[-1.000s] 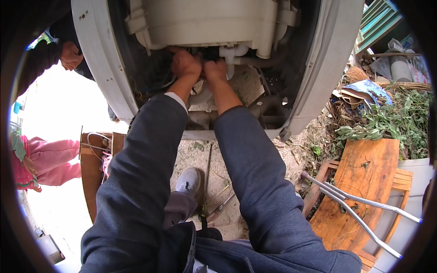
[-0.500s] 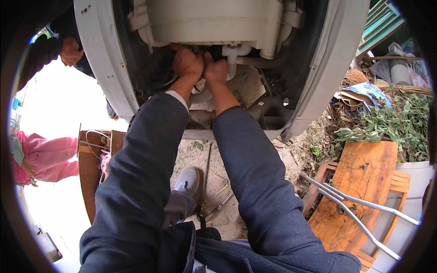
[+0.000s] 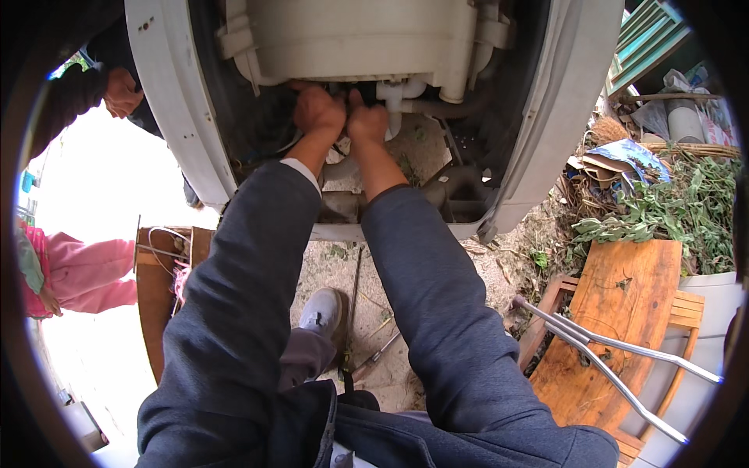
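White casing (image 3: 175,101) frames the far middle, its cream tub (image 3: 359,43) just to the far side of your hands. Your dark sleeves (image 3: 234,304) reach forward, converging. Your left hand (image 3: 320,111) curls beside your right hand (image 3: 368,123), left of the white pipe fitting (image 3: 392,92); hidden fingertips mean I cannot tell what either pinches.

No readable text is being shown
Reddish marks are being seen on a plastic bag (image 3: 719,132) and pale patches on a blue sheet (image 3: 638,156), but no lettering is being made out.
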Tool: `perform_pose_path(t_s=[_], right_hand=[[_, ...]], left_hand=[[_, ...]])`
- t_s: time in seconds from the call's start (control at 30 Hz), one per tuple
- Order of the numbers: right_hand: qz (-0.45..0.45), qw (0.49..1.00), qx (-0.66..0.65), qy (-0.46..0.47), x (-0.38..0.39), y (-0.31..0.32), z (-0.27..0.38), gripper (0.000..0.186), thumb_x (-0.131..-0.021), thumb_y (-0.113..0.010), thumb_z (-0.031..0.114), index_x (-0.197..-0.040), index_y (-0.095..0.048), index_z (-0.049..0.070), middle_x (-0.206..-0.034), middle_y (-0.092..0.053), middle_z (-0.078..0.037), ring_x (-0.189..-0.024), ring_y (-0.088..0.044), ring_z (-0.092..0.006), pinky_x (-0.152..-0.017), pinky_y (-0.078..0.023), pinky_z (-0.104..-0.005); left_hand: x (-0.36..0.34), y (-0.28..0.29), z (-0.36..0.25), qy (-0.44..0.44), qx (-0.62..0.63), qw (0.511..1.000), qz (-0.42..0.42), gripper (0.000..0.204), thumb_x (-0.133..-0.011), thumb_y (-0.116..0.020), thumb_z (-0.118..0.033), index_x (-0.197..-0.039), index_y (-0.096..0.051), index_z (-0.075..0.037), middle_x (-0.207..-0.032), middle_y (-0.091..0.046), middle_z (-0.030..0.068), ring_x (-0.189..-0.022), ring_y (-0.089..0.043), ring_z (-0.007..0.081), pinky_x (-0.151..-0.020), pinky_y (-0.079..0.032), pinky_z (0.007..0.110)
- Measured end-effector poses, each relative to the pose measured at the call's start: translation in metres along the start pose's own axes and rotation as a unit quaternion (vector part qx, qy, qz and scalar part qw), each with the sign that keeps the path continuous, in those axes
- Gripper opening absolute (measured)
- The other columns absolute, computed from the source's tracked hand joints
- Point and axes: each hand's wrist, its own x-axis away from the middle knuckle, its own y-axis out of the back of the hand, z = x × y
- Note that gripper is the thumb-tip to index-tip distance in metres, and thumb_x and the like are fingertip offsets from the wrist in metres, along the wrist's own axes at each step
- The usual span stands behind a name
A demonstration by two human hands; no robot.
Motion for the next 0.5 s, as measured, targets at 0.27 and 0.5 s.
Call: perform_pose_path(t_s=[0.27,0.5], right_hand=[[-0.006,0.98,-0.185,-0.075,0.013,0.001,0.015,0.062,-0.085,-0.075,0.042,-0.101,-0.063,-0.017,-0.107,-0.065,-0.033,-0.098,-0.063,-0.0401,-0.087,-0.048,-0.0438],[0.004,0.937,-0.32,-0.138,-0.005,-0.003,0.008,0.043,-0.085,-0.077,0.03,-0.108,-0.061,-0.002,-0.101,-0.065,-0.015,-0.081,-0.063,-0.0267,-0.06,-0.055,-0.0422]], left_hand=[[0.005,0.01,-0.007,0.002,-0.018,1.0,0.021,0.101,-0.077,-0.078,-0.039,-0.135,-0.022,0.022,-0.107,-0.069,0.0233,-0.101,-0.068,0.0359,-0.085,-0.055,0.043],[0.001,0.012,-0.014,-0.013,-0.024,0.999,0.039,0.09,-0.077,-0.076,-0.037,-0.131,-0.033,0.02,-0.108,-0.069,0.0225,-0.103,-0.067,0.0346,-0.087,-0.055,0.043]])
